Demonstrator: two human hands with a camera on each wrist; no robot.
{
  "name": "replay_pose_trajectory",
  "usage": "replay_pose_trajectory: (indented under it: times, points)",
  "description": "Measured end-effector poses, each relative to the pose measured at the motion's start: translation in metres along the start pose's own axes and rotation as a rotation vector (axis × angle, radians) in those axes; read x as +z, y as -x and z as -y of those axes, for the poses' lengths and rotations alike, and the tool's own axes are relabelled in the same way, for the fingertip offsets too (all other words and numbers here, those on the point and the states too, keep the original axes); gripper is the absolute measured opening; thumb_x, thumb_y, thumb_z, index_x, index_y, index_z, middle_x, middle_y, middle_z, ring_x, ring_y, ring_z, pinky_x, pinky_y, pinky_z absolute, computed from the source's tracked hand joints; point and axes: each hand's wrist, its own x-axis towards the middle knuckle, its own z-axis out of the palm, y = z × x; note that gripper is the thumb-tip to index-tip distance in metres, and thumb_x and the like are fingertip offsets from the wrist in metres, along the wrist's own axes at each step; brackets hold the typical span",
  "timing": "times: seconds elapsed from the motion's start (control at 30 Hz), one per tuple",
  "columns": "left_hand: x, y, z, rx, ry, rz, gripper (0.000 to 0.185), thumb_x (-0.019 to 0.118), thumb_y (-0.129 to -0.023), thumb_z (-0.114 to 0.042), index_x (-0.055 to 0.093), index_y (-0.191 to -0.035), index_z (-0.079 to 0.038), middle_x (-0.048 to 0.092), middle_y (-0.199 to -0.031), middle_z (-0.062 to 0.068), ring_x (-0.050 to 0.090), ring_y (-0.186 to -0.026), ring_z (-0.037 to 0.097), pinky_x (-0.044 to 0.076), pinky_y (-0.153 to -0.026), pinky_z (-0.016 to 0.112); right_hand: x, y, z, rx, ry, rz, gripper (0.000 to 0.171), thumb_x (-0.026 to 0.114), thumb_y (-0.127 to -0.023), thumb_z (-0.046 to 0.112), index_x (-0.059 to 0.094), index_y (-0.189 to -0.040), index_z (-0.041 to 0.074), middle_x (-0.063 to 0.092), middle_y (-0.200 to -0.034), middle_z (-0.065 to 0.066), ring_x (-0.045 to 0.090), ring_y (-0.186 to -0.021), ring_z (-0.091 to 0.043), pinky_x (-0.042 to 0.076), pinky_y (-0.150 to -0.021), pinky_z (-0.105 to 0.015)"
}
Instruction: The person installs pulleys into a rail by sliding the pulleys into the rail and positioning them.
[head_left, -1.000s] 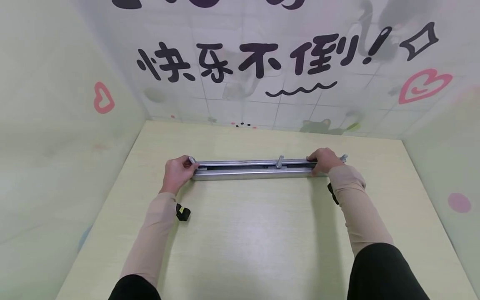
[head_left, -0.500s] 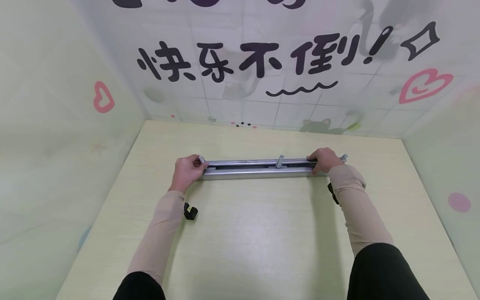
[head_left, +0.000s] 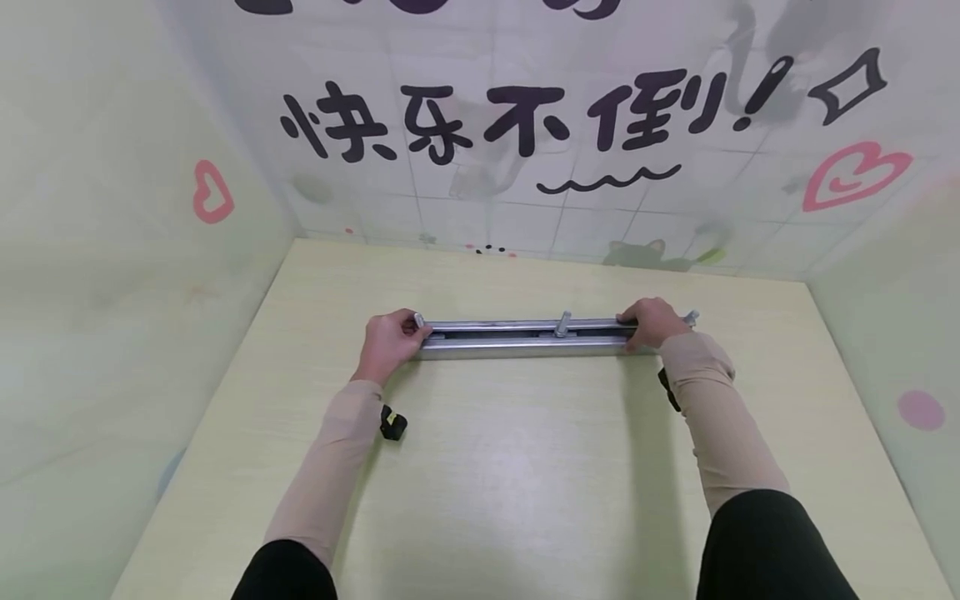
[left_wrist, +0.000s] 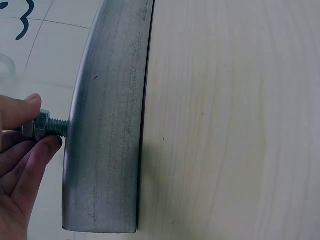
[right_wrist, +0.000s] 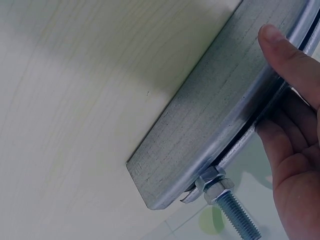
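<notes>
left hand pinches threaded steel bolt at 9 o'clock end of long grey metal channel rail | right hand grips rail's 3 o'clock end | pale wooden table

A metal channel lies across the counter, running left to right, in the far half, well short of the back wall; side walls stand to the left and right of the counter; the left hand sits at the channel's left end, its fingers about the left bolt that sticks up there; the right hand lies over the channel near its right end; a middle bolt stands between the hands, nearer the right one; a right bolt juts out just beyond the right hand; the near part of the counter stretches before the channel, between the two forearms.
</notes>
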Motion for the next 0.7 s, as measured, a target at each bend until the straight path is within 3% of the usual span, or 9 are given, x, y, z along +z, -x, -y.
replay_pose_trajectory:
  times: [0.33, 0.43, 0.57, 0.7]
  points:
    - [0.005, -0.001, -0.001, -0.064, 0.033, 0.069, 0.024, 0.069, -0.079, -0.016, 0.063, -0.092, 0.004, 0.067, -0.084, 0.017, 0.065, -0.076, 0.026, 0.055, -0.069, 0.033, 0.002, 0.002, -0.002, -0.032, 0.010, -0.019, 0.057, 0.080, -0.062, 0.006, 0.059, -0.113, -0.005, 0.056, -0.118, -0.025, 0.048, -0.111, -0.043, 0.037, -0.096, -0.051]
    - [0.004, -0.002, -0.001, -0.074, 0.066, 0.120, 0.028, 0.068, -0.081, -0.015, 0.060, -0.099, 0.005, 0.066, -0.089, 0.019, 0.064, -0.082, 0.027, 0.054, -0.074, 0.034, 0.004, 0.003, -0.005, -0.045, 0.007, -0.024, 0.056, 0.079, -0.063, 0.006, 0.058, -0.114, -0.005, 0.055, -0.119, -0.025, 0.048, -0.110, -0.043, 0.038, -0.096, -0.051]
    - [-0.007, -0.003, -0.002, -0.096, 0.084, 0.199, 0.038, 0.059, -0.088, -0.019, 0.052, -0.116, 0.005, 0.060, -0.109, 0.022, 0.059, -0.100, 0.032, 0.049, -0.087, 0.040, 0.007, 0.008, -0.006, -0.073, 0.002, -0.026, 0.059, 0.074, -0.069, 0.008, 0.051, -0.122, -0.007, 0.048, -0.125, -0.029, 0.044, -0.114, -0.046, 0.037, -0.097, -0.053]
    - [-0.025, 0.002, -0.005, -0.087, -0.009, 0.206, 0.051, 0.047, -0.094, -0.031, 0.038, -0.133, 0.000, 0.035, -0.139, 0.023, 0.031, -0.129, 0.037, 0.029, -0.103, 0.053, 0.009, 0.022, 0.001, -0.102, -0.022, -0.069, 0.066, 0.067, -0.080, 0.017, 0.036, -0.133, -0.006, 0.029, -0.139, -0.031, 0.024, -0.128, -0.046, 0.022, -0.104, -0.058]
